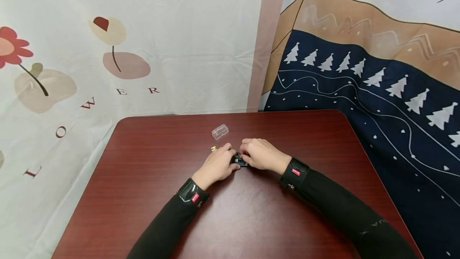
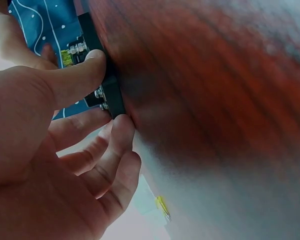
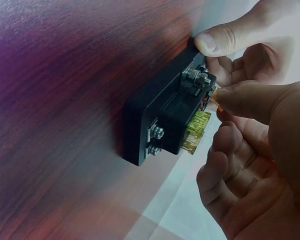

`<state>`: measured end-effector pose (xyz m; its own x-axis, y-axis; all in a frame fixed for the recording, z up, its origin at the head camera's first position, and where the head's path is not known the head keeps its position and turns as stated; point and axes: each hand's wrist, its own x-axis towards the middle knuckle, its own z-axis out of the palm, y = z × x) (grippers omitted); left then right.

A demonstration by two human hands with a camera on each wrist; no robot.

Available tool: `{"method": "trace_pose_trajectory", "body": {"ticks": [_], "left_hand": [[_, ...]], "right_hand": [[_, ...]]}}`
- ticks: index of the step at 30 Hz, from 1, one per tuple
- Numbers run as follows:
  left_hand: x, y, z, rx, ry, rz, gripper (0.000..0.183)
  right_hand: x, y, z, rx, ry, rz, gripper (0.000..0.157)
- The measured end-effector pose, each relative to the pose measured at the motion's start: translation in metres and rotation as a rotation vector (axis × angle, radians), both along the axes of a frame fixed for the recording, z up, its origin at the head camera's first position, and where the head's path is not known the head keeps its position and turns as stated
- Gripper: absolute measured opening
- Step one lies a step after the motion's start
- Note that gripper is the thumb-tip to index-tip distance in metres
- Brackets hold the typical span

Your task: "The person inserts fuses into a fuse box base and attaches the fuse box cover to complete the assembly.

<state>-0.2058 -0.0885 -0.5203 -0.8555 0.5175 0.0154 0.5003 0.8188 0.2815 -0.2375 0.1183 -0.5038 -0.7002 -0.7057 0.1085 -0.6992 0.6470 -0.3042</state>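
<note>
A black fuse box with metal screw terminals sits on the table between the hands. My left hand grips one end of it, thumb on the near side and fingers at the far side, as the left wrist view shows. My right hand pinches a small orange blade fuse between thumb and index finger, right at the row of slots on top. Yellow blade fuses stand in the slots beside it. In the head view the fingers hide much of the fuse box.
Behind the hands lies a clear plastic cover. Small yellow fuses lie on the table just beyond my left hand. The reddish-brown table backs onto printed cloth hangings.
</note>
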Motion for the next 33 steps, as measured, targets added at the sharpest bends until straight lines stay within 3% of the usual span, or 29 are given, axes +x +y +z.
{"method": "trace_pose_trajectory", "body": {"ticks": [33], "left_hand": [[0.0000, -0.0009, -0.0013, 0.018, 0.025, -0.009, 0.032]], "right_hand": [[0.0033, -0.0070, 0.0025, 0.025, -0.019, 0.011, 0.016]]}}
